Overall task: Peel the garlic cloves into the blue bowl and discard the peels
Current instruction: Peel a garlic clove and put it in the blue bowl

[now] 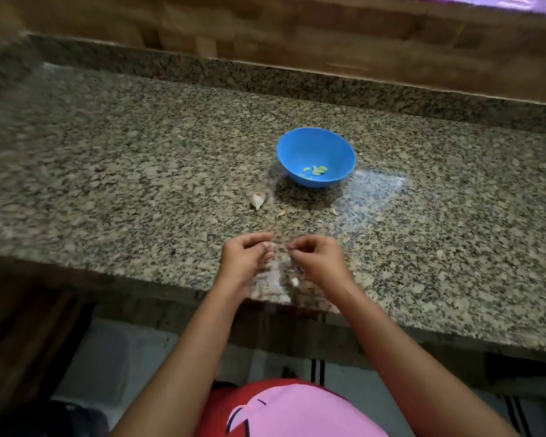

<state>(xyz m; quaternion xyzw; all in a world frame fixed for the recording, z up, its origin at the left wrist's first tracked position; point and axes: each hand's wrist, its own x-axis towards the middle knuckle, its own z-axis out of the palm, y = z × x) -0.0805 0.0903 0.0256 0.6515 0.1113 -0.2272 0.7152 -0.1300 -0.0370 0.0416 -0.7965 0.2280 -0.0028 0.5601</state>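
The countertop (123, 159) is polished speckled granite in grey, tan and black, with a raised granite lip at the back under a wood-grained wall (297, 36); the far left edge is smeared by motion blur. The blue bowl (306, 146) is smooth, round plastic, and sits right of centre on the stone; several small peeled cloves (316, 171), tinted greenish by the bowl, lie at its bottom. An unpeeled clove (258, 200), papery and teardrop-shaped, lies just beside the bowl at its near left; thin peel scraps (281, 213) are scattered nearby. Both hands hover close together over the counter's near edge, blurred. The left hand (245, 257) has its fingers curled, thumb and forefinger pinching a pale garlic clove (268, 246). The right hand (319, 260) is curled too, thumb and forefinger tips drawn together; whether anything lies between them cannot be told. A small white fragment (294, 281) shows below the hands; what it is stays unclear.
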